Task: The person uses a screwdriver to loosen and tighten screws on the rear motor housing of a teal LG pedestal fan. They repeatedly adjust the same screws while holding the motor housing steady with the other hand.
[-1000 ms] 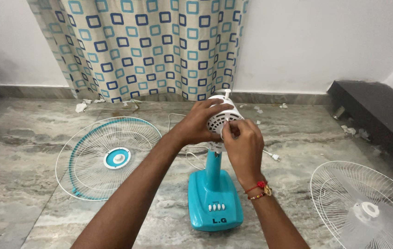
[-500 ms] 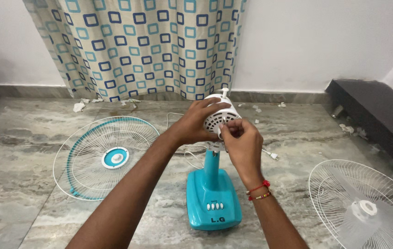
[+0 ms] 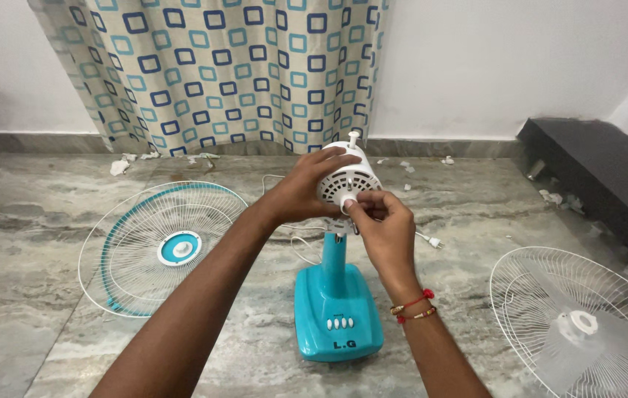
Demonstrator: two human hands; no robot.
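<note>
Left hand grips white motor housing | right hand pinches its front nut | risk: nut slipping, rolling across floor.

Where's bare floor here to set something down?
Bare floor lies between the front grille and fan base, and between base and rear grille. Crowded behind the motor, held by both hands: cord and scraps.
</note>
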